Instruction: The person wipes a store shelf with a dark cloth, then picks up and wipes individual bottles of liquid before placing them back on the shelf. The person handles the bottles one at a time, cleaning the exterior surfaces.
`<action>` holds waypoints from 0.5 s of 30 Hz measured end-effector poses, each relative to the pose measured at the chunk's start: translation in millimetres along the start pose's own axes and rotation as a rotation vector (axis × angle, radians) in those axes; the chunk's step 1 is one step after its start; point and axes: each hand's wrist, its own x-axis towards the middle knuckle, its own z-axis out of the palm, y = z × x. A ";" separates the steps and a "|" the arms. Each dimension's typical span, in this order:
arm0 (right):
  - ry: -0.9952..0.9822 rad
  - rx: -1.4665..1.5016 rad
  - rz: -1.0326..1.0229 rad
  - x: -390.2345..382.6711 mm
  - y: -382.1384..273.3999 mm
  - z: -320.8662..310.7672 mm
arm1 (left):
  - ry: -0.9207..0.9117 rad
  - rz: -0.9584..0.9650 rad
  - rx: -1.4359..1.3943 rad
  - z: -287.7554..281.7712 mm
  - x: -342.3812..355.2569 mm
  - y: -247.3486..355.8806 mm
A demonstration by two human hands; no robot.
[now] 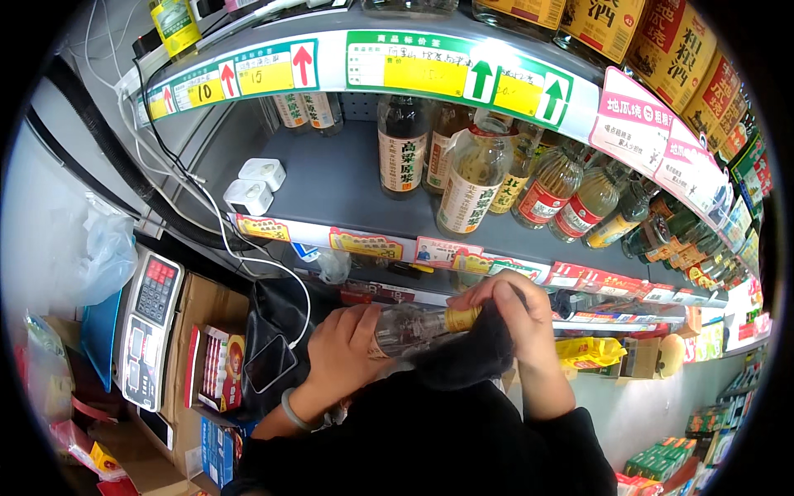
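A clear glass bottle (405, 326) with a yellow cap lies tilted sideways in front of my body. Its body end is wrapped by the fingers of my left hand (343, 351), which has a light band at the wrist. At the cap end, my right hand (523, 310) grips a dark cloth (467, 355). The cloth hangs below the bottle's neck and touches the yellow cap. Part of the bottle's base is hidden behind my left fingers.
Just beyond my hands, a grey shelf (331, 186) with price-tag strips holds several liquor bottles (473, 186) and two white cube-shaped adapters (248, 194). To the left are a white scale (149, 331), a phone (271, 364) with a charging cable, and a cardboard box (198, 302).
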 end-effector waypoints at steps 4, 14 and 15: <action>-0.049 0.133 0.188 4.3 -11.5 -12.8 | 0.049 0.079 0.072 -2.0 -0.7 -4.7; 0.325 0.471 0.172 -14.7 14.9 -30.9 | -0.176 -0.568 -1.302 -32.8 34.0 -23.6; 0.323 0.445 0.171 -21.4 19.6 -35.5 | -0.134 -0.676 -1.363 -36.0 45.9 -28.3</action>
